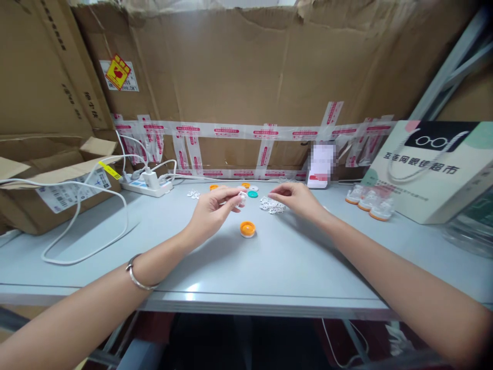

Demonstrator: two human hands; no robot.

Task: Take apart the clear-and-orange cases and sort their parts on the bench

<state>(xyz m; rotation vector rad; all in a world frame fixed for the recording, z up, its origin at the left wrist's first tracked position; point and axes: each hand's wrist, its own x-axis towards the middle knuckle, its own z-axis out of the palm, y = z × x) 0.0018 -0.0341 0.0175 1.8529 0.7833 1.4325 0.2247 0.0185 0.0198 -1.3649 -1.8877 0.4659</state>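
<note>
My left hand [213, 208] pinches a small white plastic piece [242, 198] between thumb and fingertips, above the table. My right hand [298, 199] has its fingertips drawn together at the edge of a pile of small white openwork pieces [271, 206]; whatever lies between them is too small to make out. Nearer to me than both hands sits an orange round cap-like part [247, 229] with a white base. Behind the hands are a teal disc [252, 194], a pale disc [254, 188] and two more orange rounds, one [245, 185] partly hidden.
Several white assemblies with orange bases [370, 201] stand at right by a paper bag [427, 169]. A phone [321, 165] leans against the big carton [231, 67]. On the left are a power strip [148, 186], looping white cable [82, 259], open box [57, 190] and a few white pieces [193, 194].
</note>
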